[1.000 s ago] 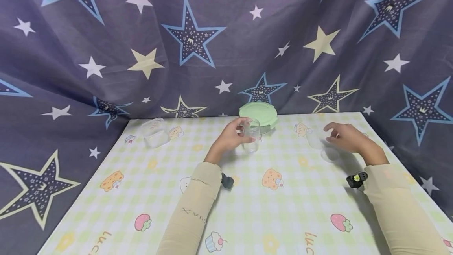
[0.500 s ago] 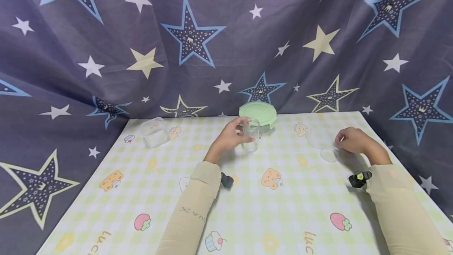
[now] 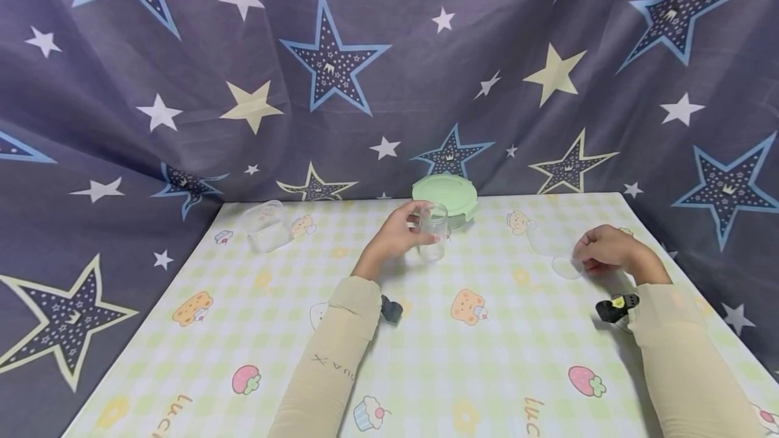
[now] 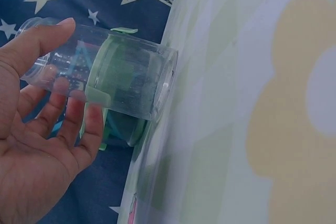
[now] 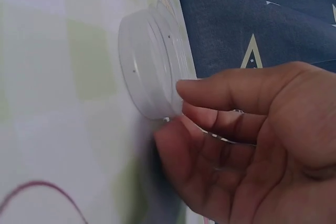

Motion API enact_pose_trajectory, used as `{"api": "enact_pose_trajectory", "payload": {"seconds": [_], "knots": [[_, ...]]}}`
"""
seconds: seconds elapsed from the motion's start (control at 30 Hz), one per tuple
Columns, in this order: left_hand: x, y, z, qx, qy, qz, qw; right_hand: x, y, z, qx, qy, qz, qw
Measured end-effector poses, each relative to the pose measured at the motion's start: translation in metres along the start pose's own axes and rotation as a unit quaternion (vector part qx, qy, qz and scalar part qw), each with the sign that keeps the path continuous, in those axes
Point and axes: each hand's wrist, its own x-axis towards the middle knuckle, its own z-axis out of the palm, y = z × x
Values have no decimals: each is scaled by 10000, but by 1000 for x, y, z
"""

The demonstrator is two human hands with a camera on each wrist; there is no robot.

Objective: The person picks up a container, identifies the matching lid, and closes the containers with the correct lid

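Note:
My left hand (image 3: 398, 232) holds a clear plastic jar (image 3: 433, 249) that stands upright at the back middle of the table. In the left wrist view, the thumb lies across the upper part of the jar (image 4: 142, 72) and the fingers curl along its other side. Farther right, my right hand (image 3: 611, 249) is low at the edge of a round clear lid (image 3: 566, 268). Up close in the right wrist view, thumb and bent fingers pinch the near rim of the lid (image 5: 144, 61), which lies flat on the table.
Behind the jar stands a round container with a light green lid (image 3: 444, 195). A clear plastic box (image 3: 268, 235) is at the back left. Another faint clear thing (image 3: 540, 238) lies just behind the lid. A star-patterned curtain (image 3: 389, 73) hangs close behind the checked tablecloth (image 3: 389, 377).
My right hand has come down and toward me, its fingers drawing together, and has reached the lid's right edge. The left hand keeps holding the jar in the same spot.

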Motion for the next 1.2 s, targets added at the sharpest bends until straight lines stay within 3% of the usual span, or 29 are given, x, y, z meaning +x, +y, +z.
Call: {"api": "enact_pose_trajectory", "payload": {"seconds": [0.5,0.83,1.2], "knots": [[1,-4,0,-13,53,-9,10000,-4,-2,4,-199,203,36,9996],[0,-5,1,48,43,-16,10000,-5,-7,-5,-545,234,-289,9978],[1,-6,0,48,53,-1,10000,5,-29,-9,-459,756,-585,9944]]}}
